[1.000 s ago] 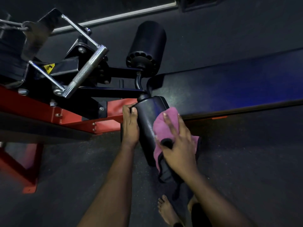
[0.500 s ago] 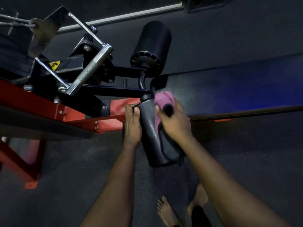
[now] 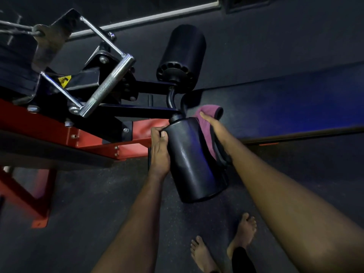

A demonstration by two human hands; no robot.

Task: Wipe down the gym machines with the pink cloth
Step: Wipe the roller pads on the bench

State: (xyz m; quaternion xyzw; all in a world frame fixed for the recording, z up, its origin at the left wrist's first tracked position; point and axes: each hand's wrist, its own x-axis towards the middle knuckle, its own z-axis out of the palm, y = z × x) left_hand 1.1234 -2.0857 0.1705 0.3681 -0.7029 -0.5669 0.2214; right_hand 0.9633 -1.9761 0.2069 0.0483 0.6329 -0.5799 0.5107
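While your left hand (image 3: 159, 152) curls its fingers (image 3: 157, 133) round the near black roller pad (image 3: 193, 160) at its 10 o'clock edge, your right hand (image 3: 218, 131) holds the pink cloth (image 3: 206, 134) against its 2 o'clock side; those fingers are mostly hidden, their curl untellable.

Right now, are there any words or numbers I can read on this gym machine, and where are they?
No words, brands or numbers can be read anywhere.
Yellow warning sticker on the black bracket: only a black symbol, too small to make out.
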